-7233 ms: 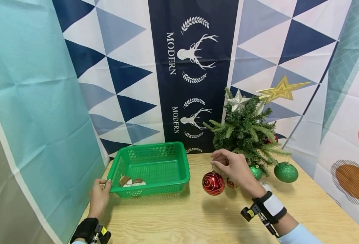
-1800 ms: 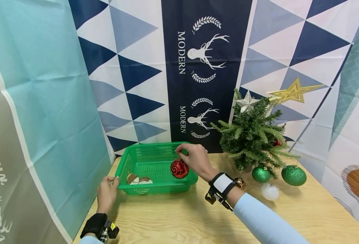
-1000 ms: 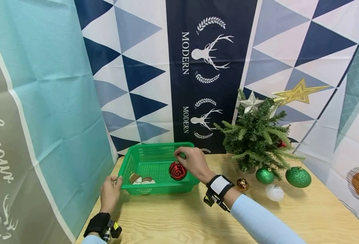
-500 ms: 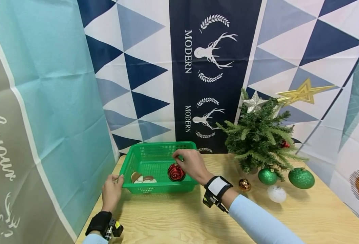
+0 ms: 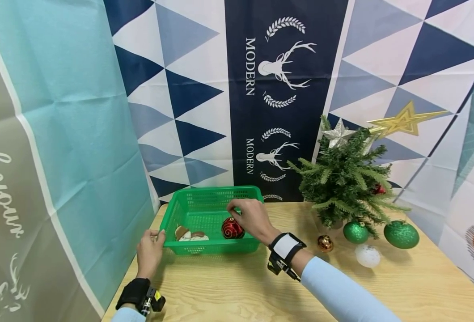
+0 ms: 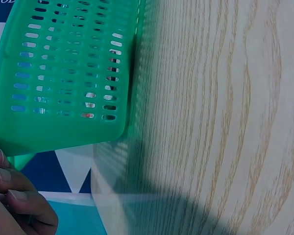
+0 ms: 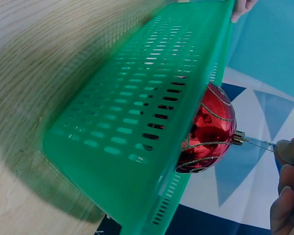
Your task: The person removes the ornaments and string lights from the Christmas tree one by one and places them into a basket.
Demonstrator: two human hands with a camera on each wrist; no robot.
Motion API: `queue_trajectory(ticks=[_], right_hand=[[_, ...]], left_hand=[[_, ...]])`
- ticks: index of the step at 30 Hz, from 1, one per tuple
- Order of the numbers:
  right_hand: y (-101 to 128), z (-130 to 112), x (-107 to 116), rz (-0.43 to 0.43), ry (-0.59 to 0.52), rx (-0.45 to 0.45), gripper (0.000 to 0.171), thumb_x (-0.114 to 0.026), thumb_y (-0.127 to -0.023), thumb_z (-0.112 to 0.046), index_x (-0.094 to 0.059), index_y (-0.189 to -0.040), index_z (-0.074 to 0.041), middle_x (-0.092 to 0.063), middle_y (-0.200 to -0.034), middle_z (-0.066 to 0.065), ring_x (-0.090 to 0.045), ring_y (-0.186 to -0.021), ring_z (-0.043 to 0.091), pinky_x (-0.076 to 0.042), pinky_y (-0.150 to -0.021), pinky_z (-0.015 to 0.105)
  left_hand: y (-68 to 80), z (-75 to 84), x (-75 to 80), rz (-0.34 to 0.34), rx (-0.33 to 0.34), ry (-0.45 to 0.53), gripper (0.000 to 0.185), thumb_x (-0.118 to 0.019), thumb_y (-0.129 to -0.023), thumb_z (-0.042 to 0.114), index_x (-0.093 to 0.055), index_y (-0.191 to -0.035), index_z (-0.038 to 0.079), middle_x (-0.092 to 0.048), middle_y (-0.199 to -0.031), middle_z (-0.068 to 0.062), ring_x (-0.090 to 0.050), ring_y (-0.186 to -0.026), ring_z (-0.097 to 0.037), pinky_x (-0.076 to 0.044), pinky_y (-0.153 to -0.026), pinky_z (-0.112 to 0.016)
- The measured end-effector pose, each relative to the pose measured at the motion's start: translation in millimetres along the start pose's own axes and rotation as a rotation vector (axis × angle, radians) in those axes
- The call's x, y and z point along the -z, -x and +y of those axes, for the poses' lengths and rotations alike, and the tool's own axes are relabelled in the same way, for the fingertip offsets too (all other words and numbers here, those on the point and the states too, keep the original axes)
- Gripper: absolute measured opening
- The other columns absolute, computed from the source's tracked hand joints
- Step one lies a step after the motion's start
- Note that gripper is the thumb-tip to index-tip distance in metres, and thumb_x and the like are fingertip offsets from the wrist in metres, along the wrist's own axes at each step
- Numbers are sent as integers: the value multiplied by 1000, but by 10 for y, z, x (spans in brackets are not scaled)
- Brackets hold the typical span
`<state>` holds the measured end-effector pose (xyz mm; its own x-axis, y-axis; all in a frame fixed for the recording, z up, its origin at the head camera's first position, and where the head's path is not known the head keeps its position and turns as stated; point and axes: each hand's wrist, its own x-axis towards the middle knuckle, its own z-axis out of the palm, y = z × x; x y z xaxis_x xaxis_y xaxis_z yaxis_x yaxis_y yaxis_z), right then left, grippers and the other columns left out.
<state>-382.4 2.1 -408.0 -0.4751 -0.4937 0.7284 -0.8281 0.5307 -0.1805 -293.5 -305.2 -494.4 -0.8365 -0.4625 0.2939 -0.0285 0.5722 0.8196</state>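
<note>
In the head view, my left hand (image 5: 149,252) grips the left front corner of a green plastic basket (image 5: 217,247). The left wrist view has its fingers (image 6: 17,196) curled at the basket's rim. My right hand (image 5: 253,220) is over the basket's right part, pinching the thin string loop (image 7: 257,142) of a red Christmas bauble (image 5: 232,229) with glittery swirls. The bauble hangs low inside the basket; in the right wrist view its upper half and gold cap (image 7: 238,137) rise past the rim. A brown-and-white snowman-like ornament (image 5: 185,234) lies at the basket's left end.
To the right stands a small Christmas tree (image 5: 343,179) with a silver star (image 5: 338,133) and a gold star (image 5: 408,120). Around its foot are green baubles (image 5: 401,234), a white ball (image 5: 367,256) and a small gold bauble (image 5: 325,243). Patterned cloths hang behind the wooden table (image 5: 221,286).
My right hand has carried the red bauble leftward from beside the tree to over the basket, then lowered it inside. The left hand has kept its grip on the rim.
</note>
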Motion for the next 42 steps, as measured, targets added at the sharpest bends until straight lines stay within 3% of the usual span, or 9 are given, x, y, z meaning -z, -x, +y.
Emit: queue_trajectory(ticks=[7, 15, 22, 42], right_hand=[[25, -4, -29, -8, 21, -11, 8, -82, -90, -10, -79, -94, -17, -78, -92, -4, -73, -77, 12, -58, -67, 31], [18, -18, -88, -17, 30, -10, 8, -82, -90, -11, -79, -94, -18, -78, -93, -4, -73, -78, 11, -58, -67, 31], [25, -46, -144, -29, 7, -25, 10, -82, -91, -12, -79, -94, -20, -78, -91, -5, -72, -76, 10, -57, -66, 31], [59, -124, -347, -64, -35, -12, 10, -82, -91, -11, -79, -94, -19, -77, -91, -5, -72, -74, 11, -56, -62, 30]], left_hand=[[7, 6, -25, -1, 6, -4, 35, -52, -110, 27, -58, -125, -3, -46, -69, -7, -38, -56, -22, -30, -55, -37], [-6, -20, -39, -4, 10, -4, 38, -51, -110, 30, -57, -126, -3, -50, -74, -9, -41, -59, -22, -33, -57, -38], [-2, -21, -53, 5, 9, -8, 36, -51, -110, 30, -57, -126, -2, -45, -69, -8, -37, -57, -22, -30, -55, -38], [-12, 5, 2, 0, 32, -48, 37, -52, -110, 30, -58, -125, -3, -47, -69, -7, -41, -56, -22, -31, -54, -37]])
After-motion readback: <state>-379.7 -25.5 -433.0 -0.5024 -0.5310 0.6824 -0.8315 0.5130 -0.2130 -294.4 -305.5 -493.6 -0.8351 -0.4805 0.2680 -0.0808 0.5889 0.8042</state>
